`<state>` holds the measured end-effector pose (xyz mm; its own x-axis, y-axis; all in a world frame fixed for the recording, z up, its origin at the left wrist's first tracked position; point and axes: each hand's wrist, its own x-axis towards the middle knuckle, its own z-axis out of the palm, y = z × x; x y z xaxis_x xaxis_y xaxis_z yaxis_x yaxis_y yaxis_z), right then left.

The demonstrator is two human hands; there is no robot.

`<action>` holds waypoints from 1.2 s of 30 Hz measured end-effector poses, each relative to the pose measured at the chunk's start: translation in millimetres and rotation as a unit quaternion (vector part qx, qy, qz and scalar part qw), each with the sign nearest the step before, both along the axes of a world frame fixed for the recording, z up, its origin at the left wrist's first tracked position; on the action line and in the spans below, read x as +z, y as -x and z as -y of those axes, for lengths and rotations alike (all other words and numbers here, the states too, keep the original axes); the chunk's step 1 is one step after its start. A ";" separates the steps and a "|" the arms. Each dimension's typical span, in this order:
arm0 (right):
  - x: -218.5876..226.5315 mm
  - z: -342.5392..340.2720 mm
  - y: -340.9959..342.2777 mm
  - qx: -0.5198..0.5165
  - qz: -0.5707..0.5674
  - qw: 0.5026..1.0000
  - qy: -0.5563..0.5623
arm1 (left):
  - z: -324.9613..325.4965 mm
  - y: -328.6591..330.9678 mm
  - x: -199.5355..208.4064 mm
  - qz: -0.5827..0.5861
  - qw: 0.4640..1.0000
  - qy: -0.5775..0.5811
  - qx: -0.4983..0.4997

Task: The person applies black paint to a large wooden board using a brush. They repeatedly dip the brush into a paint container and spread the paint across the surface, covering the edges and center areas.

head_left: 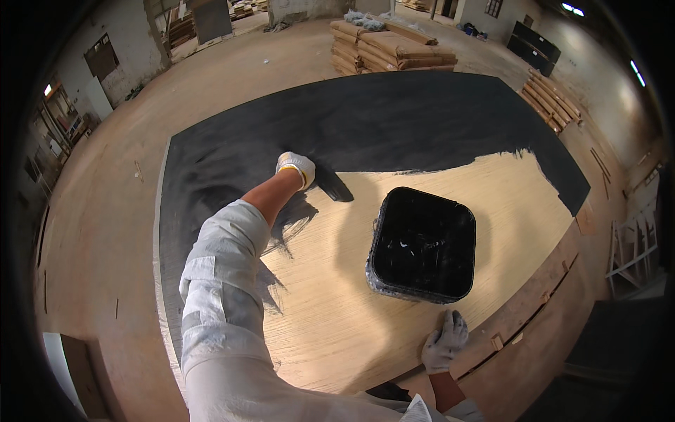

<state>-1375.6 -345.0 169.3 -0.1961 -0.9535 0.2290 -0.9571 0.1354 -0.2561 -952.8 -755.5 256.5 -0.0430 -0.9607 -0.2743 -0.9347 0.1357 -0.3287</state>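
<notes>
My left hand (297,169), in a white glove with a yellow cuff, is closed around a dark wide paintbrush (333,184). Its bristles press on the board where black paint meets bare wood. The large wooden board (316,337) is coated black (394,116) along its far and left sides, with streaky edges toward the pale grain. A square bucket (422,243) stands on the bare part, black inside and smeared outside. By the board's near right edge, just below the bucket, my right hand (446,342) wears a stained glove; its fingers are extended and it holds nothing.
Brown wrapped stacks (394,49) stand on the floor beyond the far edge, with more brown bundles (550,100) at the far right. A white slatted frame (631,253) leans at the right. A pale-sided panel (67,366) sits at the lower left.
</notes>
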 end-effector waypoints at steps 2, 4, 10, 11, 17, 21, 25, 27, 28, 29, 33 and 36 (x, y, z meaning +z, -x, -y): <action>-5.2 2.6 7.7 0.010 0.000 1.000 0.021 | -0.5 2.4 9.6 -0.014 1.000 0.009 0.022; -5.5 -1.5 3.1 0.014 0.006 1.000 0.001 | -12.7 0.3 10.0 -0.008 0.999 -0.008 0.033; -9.4 -5.4 0.1 -0.002 0.020 1.000 0.012 | -65.3 -17.5 14.2 0.024 0.999 -0.022 -0.019; -4.9 -2.4 0.5 0.003 0.020 1.000 0.014 | -65.1 -24.4 18.6 0.014 1.000 -0.020 0.013; -14.2 -5.7 4.6 -0.014 0.009 1.000 -0.002 | -92.1 -16.8 18.4 0.000 0.999 -0.018 -0.036; -13.0 -2.6 5.6 -0.003 0.012 1.000 0.000 | -113.0 10.6 26.2 0.003 0.999 -0.039 0.009; -14.3 -6.3 4.9 -0.003 0.002 1.000 -0.010 | -97.1 3.1 12.9 -0.008 0.999 -0.004 0.032; -13.3 -2.3 2.2 -0.002 0.004 1.000 -0.013 | -82.0 5.4 10.7 -0.040 0.998 0.029 0.047; -15.7 -2.0 2.1 -0.002 0.007 1.000 -0.009 | -78.3 9.4 9.6 -0.034 0.999 0.021 0.030; -16.7 -1.9 6.8 -0.006 0.002 1.000 -0.006 | -73.7 18.3 6.8 -0.035 0.999 0.012 0.008; -23.4 -5.1 7.1 0.002 0.007 1.000 0.015 | -45.4 1.8 13.9 0.005 0.999 -0.008 0.040; -20.5 -2.6 10.6 -0.008 0.004 1.000 0.021 | -53.3 11.7 19.8 0.038 0.999 -0.025 -0.021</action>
